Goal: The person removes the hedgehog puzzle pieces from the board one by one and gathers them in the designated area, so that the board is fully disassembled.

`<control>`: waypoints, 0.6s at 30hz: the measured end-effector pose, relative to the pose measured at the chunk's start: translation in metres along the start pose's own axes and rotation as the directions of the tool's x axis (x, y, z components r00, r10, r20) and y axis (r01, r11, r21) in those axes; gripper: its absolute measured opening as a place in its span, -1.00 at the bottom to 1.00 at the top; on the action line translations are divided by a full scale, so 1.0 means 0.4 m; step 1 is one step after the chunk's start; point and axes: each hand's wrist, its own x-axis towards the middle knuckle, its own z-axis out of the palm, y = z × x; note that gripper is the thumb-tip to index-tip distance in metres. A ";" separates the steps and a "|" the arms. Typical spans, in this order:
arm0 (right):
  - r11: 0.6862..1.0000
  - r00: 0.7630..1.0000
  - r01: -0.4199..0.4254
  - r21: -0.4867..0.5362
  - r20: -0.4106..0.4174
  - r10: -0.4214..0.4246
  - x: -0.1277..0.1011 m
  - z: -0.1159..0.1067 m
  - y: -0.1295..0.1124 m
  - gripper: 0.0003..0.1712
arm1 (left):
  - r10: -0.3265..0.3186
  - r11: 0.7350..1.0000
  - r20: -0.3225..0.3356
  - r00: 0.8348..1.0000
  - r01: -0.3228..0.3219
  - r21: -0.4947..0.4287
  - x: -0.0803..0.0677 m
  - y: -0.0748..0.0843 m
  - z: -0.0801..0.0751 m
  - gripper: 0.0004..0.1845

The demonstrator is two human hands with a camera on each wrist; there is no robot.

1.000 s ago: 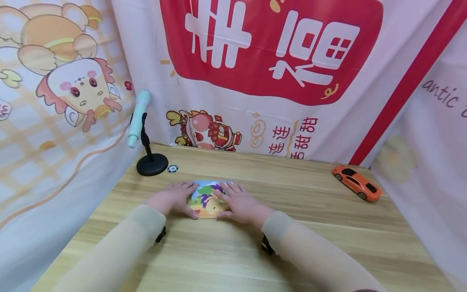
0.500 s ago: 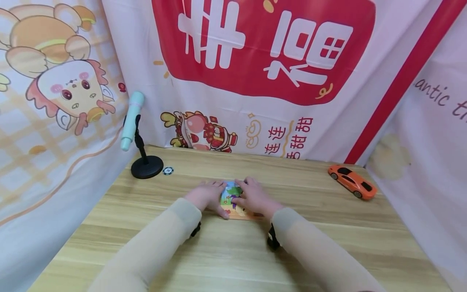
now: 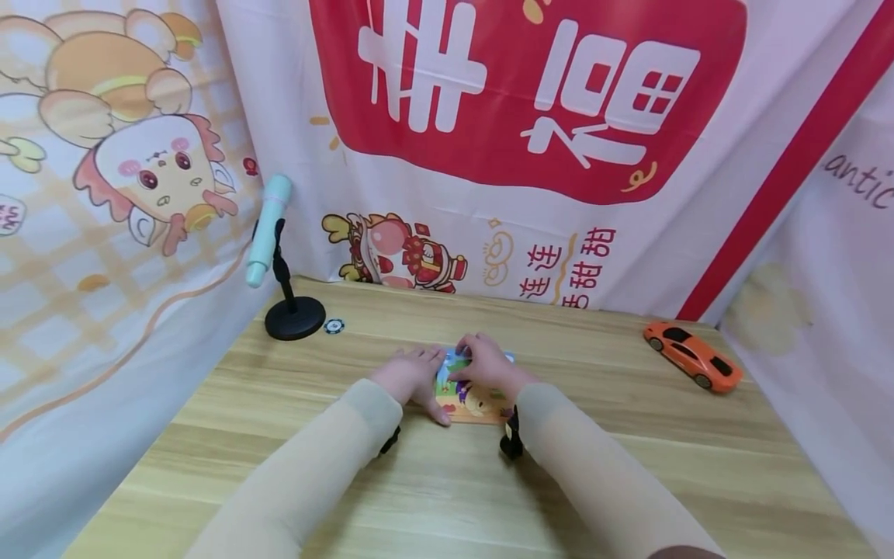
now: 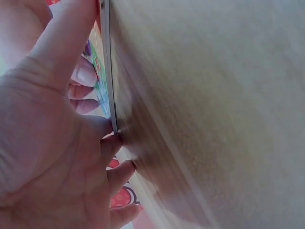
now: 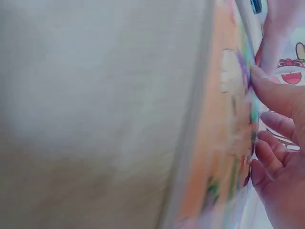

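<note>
Printed cartoon cloths [image 3: 489, 155] wall in my wooden table [image 3: 628, 466]. An orange toy car [image 3: 694, 356] sits far right, a mint microphone on a stand [image 3: 279, 264] far left. Mid-table lies the picture puzzle board [image 3: 475, 404]: my left hand [image 3: 412, 376] rests flat-fingered along its left edge, my right hand [image 3: 486, 365] presses curled fingertips on top.

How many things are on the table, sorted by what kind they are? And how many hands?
Picture puzzle board: 1
Orange toy car: 1
Mint microphone on black stand: 1
Small round chip: 1
Hands: 2, the left hand and the right hand, both on the board
Total: 4 things and 2 hands
</note>
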 end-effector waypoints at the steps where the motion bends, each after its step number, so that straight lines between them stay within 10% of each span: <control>1: 1.000 1.000 -0.001 -0.001 0.002 0.001 0.006 0.000 0.001 -0.43 | -0.001 1.000 -0.001 1.000 0.001 0.001 0.008 -0.003 0.005 0.68; 18: 0.999 0.996 -0.032 0.043 0.088 0.029 0.032 -0.017 -0.011 -0.47 | -0.037 0.998 -0.022 0.999 0.038 0.041 -0.041 0.026 -0.017 0.52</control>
